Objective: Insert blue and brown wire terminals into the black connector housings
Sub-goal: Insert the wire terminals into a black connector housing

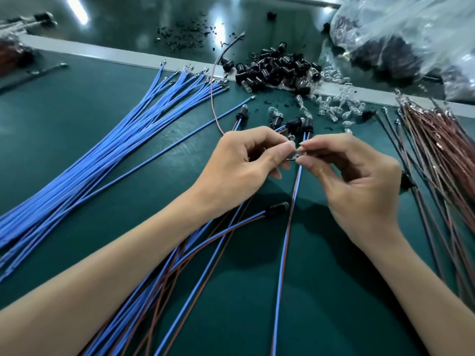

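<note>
I see left hand [246, 160] and right hand [354, 176] fingertip to fingertip. Both pinch the top end of a blue-brown pair [285, 240]. Housings [277, 70] heaped beyond them. Blue wires [128, 140] lie left, brown wires [442, 150] right.

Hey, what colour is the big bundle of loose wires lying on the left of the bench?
The bundle is blue, clearest in the head view.

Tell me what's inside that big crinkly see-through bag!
Lots of small dark pieces fill the plastic bag. Its wrinkles and shine blur them, so what they are, and anything buried deeper, can't be seen.
</note>
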Motion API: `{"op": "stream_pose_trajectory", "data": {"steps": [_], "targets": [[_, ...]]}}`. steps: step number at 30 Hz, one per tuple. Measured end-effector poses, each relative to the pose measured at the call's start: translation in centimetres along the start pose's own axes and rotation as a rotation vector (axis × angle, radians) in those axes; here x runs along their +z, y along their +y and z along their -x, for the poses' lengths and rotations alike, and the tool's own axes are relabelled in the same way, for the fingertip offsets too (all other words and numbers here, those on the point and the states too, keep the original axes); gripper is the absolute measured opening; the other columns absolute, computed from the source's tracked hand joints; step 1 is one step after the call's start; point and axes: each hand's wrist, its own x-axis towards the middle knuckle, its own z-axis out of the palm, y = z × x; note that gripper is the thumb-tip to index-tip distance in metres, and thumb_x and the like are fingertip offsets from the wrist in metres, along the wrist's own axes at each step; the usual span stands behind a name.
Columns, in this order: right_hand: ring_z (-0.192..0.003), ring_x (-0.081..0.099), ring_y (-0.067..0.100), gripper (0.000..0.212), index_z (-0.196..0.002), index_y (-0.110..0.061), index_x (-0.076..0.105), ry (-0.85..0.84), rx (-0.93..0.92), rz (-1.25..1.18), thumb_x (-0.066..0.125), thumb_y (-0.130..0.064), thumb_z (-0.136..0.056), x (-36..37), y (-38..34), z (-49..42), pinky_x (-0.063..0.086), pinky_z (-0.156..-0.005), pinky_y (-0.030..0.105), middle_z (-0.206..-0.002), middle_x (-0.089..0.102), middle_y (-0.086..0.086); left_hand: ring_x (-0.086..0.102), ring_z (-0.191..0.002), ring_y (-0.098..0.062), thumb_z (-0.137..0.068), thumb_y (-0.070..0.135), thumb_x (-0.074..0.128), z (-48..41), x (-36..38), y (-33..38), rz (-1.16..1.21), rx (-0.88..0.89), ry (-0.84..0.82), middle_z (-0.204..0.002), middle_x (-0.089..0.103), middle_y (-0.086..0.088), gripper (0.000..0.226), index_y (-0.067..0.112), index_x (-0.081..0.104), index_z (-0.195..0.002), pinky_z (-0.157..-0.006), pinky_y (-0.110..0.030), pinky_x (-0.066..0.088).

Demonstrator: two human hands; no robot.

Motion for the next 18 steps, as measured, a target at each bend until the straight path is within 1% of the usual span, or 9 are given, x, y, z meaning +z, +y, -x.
{"op": "stream_pose_trajectory", "data": {"steps": [4, 7, 10, 14, 18], "targets": [[-0.081, 0.064, 0.004, 0.016, -0.096, -0.009, 0.066, 0.031, -0.075, 0.096, 0.073, -0.005, -0.082, 0.09, -0.17, 0.09, 0.050, -0.078, 0.017, -0.090, 0.066, -0.006, 0.056, -0.055, -0.011, -0.093, 0.007, 0.057, 0.14, -0.02, 0.21, -0.008, -0.011, -0.020, -0.062, 0.061, 0.003, 0.014, 0.011, 0.065, -0.082, -0.059, -0.025, 0.050], [-0.081, 0.063, 0.002, 0.016, -0.096, -0.006, 0.068, 0.043, -0.094, 0.125, 0.074, -0.004, -0.081, -0.02, -0.27, 0.07, 0.048, -0.079, 0.014, -0.090, 0.065, -0.005, 0.049, -0.052, -0.012, -0.094, 0.010, 0.056, 0.18, -0.02, 0.45, -0.057, -0.001, -0.024, -0.058, 0.058, 0.008, 0.019, 0.017, 0.064, -0.078, -0.053, -0.030, 0.042], [-0.082, 0.064, 0.004, 0.016, -0.094, -0.002, 0.070, 0.029, -0.123, 0.155, 0.075, -0.003, -0.079, -0.13, -0.26, 0.09, 0.047, -0.080, 0.013, -0.091, 0.067, -0.001, 0.041, -0.052, -0.021, -0.096, 0.014, 0.053, 0.15, -0.04, 0.54, -0.085, 0.024, -0.025, -0.057, 0.055, 0.008, 0.023, 0.019, 0.063, -0.074, -0.049, -0.038, 0.031], [-0.082, 0.065, 0.007, 0.017, -0.094, -0.001, 0.070, 0.024, -0.143, 0.156, 0.076, -0.002, -0.079, -0.16, -0.17, 0.07, 0.049, -0.080, 0.015, -0.091, 0.068, 0.001, 0.038, -0.052, -0.019, -0.094, 0.014, 0.055, 0.14, -0.04, 0.46, -0.090, 0.025, -0.026, -0.056, 0.054, 0.008, 0.021, 0.014, 0.064, -0.075, -0.049, -0.031, 0.027], [-0.081, 0.065, 0.009, 0.017, -0.096, -0.001, 0.069, 0.029, -0.125, 0.121, 0.074, -0.002, -0.080, -0.07, -0.06, 0.02, 0.051, -0.079, 0.019, -0.092, 0.067, 0.001, 0.043, -0.055, -0.012, -0.090, 0.015, 0.061, 0.21, -0.11, 0.44, -0.040, 0.025, -0.047, -0.058, 0.055, 0.010, 0.013, 0.015, 0.064, -0.078, -0.052, -0.026, 0.034]]}}
